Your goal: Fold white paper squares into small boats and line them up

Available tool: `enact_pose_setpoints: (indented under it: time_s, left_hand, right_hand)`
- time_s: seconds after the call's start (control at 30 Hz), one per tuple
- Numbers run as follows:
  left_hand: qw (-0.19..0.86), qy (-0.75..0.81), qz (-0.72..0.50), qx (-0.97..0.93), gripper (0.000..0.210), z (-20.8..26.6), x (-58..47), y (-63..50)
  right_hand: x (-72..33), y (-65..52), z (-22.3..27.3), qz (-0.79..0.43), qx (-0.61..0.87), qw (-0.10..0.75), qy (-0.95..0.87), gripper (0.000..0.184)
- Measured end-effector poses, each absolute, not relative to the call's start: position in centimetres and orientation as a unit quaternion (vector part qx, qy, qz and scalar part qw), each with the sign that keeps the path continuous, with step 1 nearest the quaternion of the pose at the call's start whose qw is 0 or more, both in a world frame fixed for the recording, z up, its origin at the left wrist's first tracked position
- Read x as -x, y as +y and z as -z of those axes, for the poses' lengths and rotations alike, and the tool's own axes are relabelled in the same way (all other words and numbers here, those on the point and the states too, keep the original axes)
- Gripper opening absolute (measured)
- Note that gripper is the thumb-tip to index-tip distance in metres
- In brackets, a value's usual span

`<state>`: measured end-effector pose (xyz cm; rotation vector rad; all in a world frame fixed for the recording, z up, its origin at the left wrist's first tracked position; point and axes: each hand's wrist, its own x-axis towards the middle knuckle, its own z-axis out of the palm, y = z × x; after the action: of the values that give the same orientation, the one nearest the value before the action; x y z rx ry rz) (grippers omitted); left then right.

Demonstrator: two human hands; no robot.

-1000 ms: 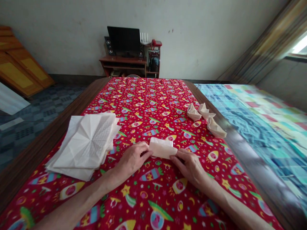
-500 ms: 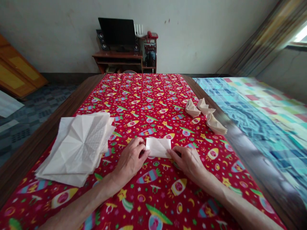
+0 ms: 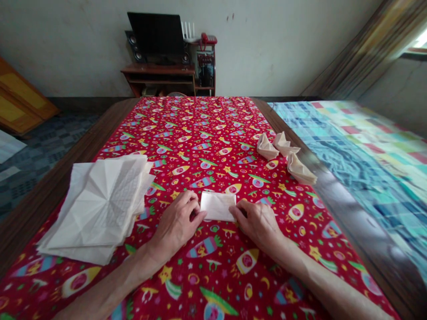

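A small rectangle of folded white paper [image 3: 217,205] lies flat on the red patterned tablecloth in front of me. My left hand [image 3: 180,214] is closed at its left edge, thumb at the lower left corner and the other fingers curled. At the right edge, my right hand [image 3: 256,221] pinches the lower right corner with thumb and index finger. To the left rests a stack of creased white paper sheets [image 3: 96,202], the top one marked by folds that fan out from its middle. Three folded paper shapes [image 3: 267,146] with pointed ends sit at the right side of the cloth.
The tablecloth [image 3: 207,249] covers a dark wooden table [image 3: 83,135]. Beyond it stands a desk [image 3: 160,71] with a monitor [image 3: 156,38], speakers, a router and a red telephone [image 3: 208,39]. A bed with a checked sheet [image 3: 333,138] adjoins the table's right side.
The view has tilted slightly. Both hands stay at the folded paper's sides, and the right fingertips now reach slightly further over its right edge. The stack and folded shapes stay put.
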<state>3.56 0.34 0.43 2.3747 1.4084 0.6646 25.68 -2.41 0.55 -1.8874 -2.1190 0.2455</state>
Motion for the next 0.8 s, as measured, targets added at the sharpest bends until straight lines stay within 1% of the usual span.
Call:
enact_pose_setpoints:
  time_s: [0.17,0.33,0.4,0.47,0.5,0.57,0.6,0.63,0.73,0.8]
  left_hand:
    - [0.122,0.508,-0.202,-0.828,0.022,-0.72,-3.72,0.4]
    - [0.112,0.516,-0.2,-0.825,0.022,-0.89,-3.94,0.54]
    - [0.113,0.515,-0.204,-0.825,0.018,-0.75,-3.95,0.57]
    - [0.109,0.518,-0.218,-0.82,0.009,-0.5,-3.93,0.59]
    - [0.103,0.518,-0.229,-0.818,0.015,-0.36,-3.92,0.61]
    - [0.083,0.504,-0.253,-0.822,0.04,-0.13,-3.93,0.66]
    - [0.07,0.488,-0.259,-0.83,0.047,-0.06,-3.96,0.68]
    - [0.057,0.466,-0.257,-0.845,0.049,-0.04,-4.0,0.69]
    - [0.032,0.378,-0.22,-0.899,0.039,-0.16,-4.27,0.54]
    - [0.036,0.329,-0.19,-0.924,0.037,-0.24,-4.55,0.24]
  right_hand:
    - [-25.57,-2.38,-0.59,-0.069,0.658,0.138,-0.737,0.036]
    - [-25.51,-2.29,-0.75,-0.063,0.655,0.136,-0.741,0.036]
    - [-25.45,-2.25,-0.89,-0.063,0.658,0.133,-0.738,0.036]
    - [-25.4,-2.21,-1.0,-0.064,0.661,0.131,-0.736,0.036]
    - [-25.38,-2.19,-1.03,-0.064,0.66,0.13,-0.737,0.036]
    - [-25.36,-2.17,-1.0,-0.061,0.657,0.13,-0.74,0.036]
    - [-25.37,-2.16,-0.94,-0.059,0.655,0.132,-0.741,0.037]
    - [-25.39,-2.16,-0.87,-0.056,0.654,0.135,-0.743,0.037]
    - [-25.44,-2.16,-0.64,-0.052,0.65,0.142,-0.744,0.037]
    - [-25.45,-2.16,-0.57,-0.052,0.65,0.142,-0.745,0.038]
